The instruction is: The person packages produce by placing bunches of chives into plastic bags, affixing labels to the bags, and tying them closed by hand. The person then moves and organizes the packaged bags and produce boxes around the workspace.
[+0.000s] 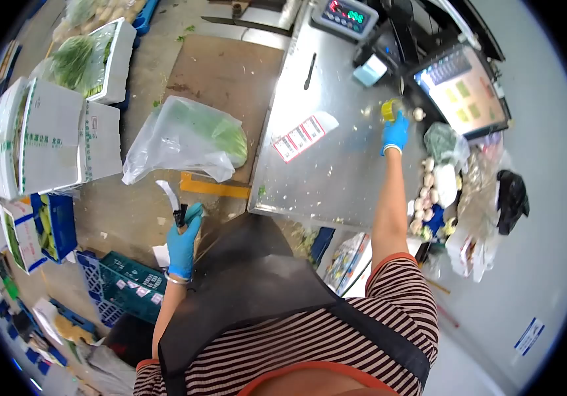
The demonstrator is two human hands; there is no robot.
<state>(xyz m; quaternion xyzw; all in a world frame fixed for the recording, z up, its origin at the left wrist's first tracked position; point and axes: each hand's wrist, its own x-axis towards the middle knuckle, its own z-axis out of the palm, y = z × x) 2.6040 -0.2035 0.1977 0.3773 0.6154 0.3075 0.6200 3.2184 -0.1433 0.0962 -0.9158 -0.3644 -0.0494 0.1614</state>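
My left hand [184, 243], in a blue glove, is closed around the dark handle of a knife [170, 198] with a curved pale blade. The knife is over the floor, left of the metal table [336, 165]. My right hand [396, 134], also gloved in blue, reaches across the table with its fingers on a yellow tape roll [390, 110]. A strip of printed labels [300, 137] lies on the table between the hands. A leafy vegetable in a clear plastic bag [188, 135] rests on the brown board at the table's left.
A scale [346, 16], a monitor [462, 89] and a black pen-like item [310, 71] are at the back. Mushrooms [423, 198] and plastic bags stand right of the table. Foam boxes [52, 135] and a green crate [132, 285] are on the left.
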